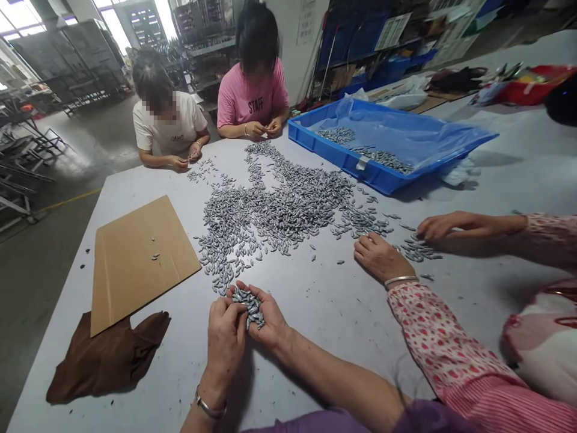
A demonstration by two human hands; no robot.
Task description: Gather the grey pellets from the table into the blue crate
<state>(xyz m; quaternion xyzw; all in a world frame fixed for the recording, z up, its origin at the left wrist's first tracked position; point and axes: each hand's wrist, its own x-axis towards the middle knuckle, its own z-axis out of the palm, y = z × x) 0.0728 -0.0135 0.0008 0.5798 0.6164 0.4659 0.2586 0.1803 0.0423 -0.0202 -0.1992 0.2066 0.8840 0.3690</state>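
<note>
A heap of small grey spindle-shaped pieces (249, 305) fills the cupped palm of my right hand (273, 322), just above the table's front part. My left hand (226, 328), with a metal bangle at its wrist, is held against the heap from the left. Its fingers are curled and pinched at the edge of the pieces, and what lies between the fingertips is hidden. Beyond both hands, a broad pile of the same grey pieces (293, 201) spreads over the white table (306, 337).
At left lie a cardboard sheet (139, 264) with a few pieces on it and a brown cloth (106, 361). A blue plastic-lined tray (333, 153) holds more pieces. A co-worker's hands (383, 258) reach in from the right; two people (255, 90) handle pieces at the far edge.
</note>
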